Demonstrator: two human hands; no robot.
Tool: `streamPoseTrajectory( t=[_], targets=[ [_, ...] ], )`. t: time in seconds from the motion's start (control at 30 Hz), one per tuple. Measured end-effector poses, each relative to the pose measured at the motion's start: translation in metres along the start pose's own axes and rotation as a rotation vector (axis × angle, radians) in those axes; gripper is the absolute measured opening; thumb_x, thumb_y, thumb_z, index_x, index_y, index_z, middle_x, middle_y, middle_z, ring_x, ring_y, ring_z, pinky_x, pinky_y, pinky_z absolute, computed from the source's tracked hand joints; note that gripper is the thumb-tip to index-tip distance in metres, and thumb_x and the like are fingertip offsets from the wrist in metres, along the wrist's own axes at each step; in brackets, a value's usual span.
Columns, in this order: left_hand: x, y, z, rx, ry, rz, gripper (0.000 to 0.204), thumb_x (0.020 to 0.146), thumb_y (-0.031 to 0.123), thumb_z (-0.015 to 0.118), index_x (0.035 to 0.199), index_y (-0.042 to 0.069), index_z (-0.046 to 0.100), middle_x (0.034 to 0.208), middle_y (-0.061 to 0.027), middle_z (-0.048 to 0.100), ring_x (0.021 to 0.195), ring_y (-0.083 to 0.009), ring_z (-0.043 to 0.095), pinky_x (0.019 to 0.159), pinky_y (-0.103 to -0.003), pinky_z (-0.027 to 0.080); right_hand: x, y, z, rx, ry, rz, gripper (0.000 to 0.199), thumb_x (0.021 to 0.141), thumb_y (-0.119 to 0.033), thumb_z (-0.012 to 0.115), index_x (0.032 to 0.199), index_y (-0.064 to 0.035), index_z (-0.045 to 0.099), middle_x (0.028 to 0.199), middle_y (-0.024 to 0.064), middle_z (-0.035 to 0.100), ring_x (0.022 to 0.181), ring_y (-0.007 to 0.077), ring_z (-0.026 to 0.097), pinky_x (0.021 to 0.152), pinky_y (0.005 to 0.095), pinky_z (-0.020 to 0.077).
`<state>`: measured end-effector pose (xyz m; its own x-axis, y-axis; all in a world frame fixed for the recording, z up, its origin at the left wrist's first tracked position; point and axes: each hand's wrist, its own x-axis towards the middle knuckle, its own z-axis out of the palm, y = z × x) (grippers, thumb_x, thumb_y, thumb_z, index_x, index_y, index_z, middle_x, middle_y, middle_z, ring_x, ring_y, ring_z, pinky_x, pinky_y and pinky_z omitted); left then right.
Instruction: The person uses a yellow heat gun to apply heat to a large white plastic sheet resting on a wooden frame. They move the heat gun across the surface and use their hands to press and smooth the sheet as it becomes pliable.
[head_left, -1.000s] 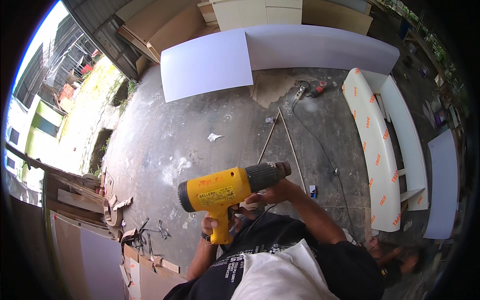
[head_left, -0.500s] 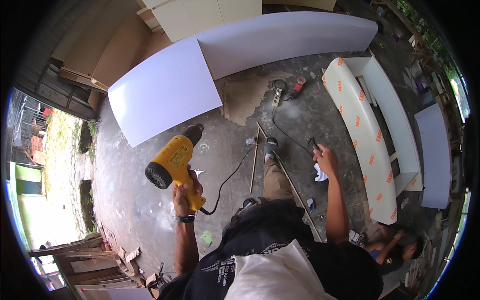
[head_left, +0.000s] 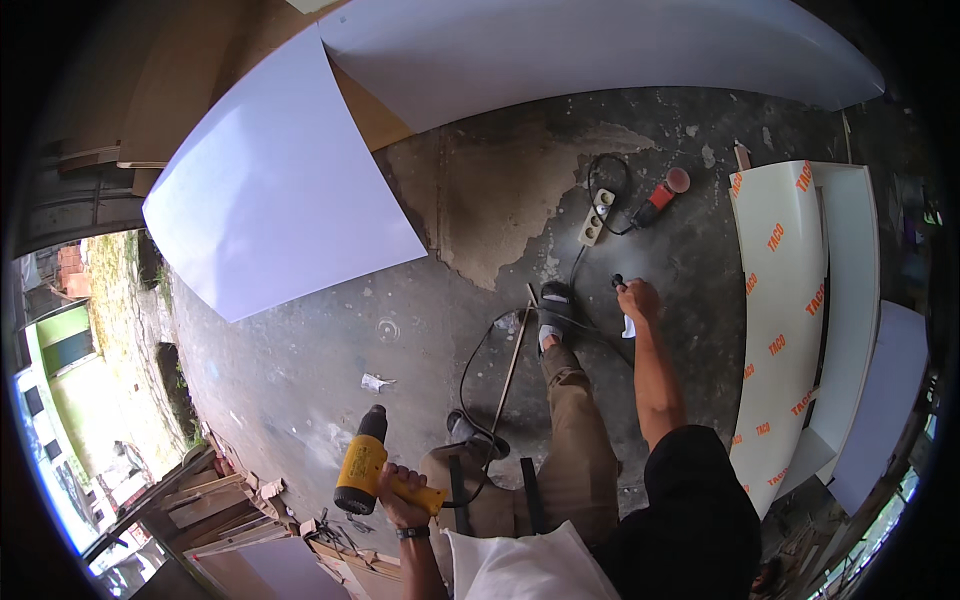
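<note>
My left hand (head_left: 402, 497) is closed round the handle of a yellow heat gun (head_left: 362, 462), low at the left; its dark nozzle points up and away. From the handle's end a black cord (head_left: 466, 385) loops over the floor past my feet. My right hand (head_left: 640, 300) is closed on a small black plug (head_left: 617, 281), out ahead and to the right. A bit of white cloth or paper (head_left: 628, 327) hangs below those fingers. Just beyond lies a white power strip (head_left: 597, 218) on the floor, apart from the hand.
A red and black power tool (head_left: 657, 200) lies beside the strip. White sheets (head_left: 280, 190) stretch across the far left and back. At right stands a long white cabinet-like piece (head_left: 780, 330) with orange print. A thin wooden strip (head_left: 513, 375) lies near my feet; scrap wood (head_left: 215, 500) is piled lower left.
I have leaned or stepped forward, bringing the power strip nearer to my right hand. My left hand has lowered the heat gun toward my body; both hands keep their hold.
</note>
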<state>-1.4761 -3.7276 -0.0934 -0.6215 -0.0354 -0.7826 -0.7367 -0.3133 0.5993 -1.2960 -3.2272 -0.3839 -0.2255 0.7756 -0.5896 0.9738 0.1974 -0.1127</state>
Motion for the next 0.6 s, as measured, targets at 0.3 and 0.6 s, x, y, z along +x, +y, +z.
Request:
streamPoseTrajectory(
  t=[0.3,0.6],
  targets=[
    [0.107,-0.127,0.036,0.104,0.048,-0.183,0.015,0.098,0.025,0.057,0.094,0.011,0.051,0.073,-0.0001,0.046,0.050,-0.0113,0.040,0.052,-0.030,0.040,0.249,-0.021,0.127,-0.300,0.129,-0.234,0.025,0.088,-0.030,0.072,0.096,-0.0074,0.075,0.095,0.0176,0.073,0.090,0.0356,0.071,0.084,0.0446,0.0548],
    [0.112,-0.151,0.047,0.073,0.240,-0.215,0.019,0.094,0.023,0.059,0.103,0.007,0.056,0.075,-0.0033,0.050,0.052,-0.0141,0.046,0.054,-0.031,0.042,0.262,-0.062,0.149,-0.448,0.010,-0.306,0.017,0.088,-0.016,0.063,0.087,-0.0045,0.074,0.092,0.0184,0.073,0.090,0.0359,0.072,0.079,0.0462,0.0562]
  ],
)
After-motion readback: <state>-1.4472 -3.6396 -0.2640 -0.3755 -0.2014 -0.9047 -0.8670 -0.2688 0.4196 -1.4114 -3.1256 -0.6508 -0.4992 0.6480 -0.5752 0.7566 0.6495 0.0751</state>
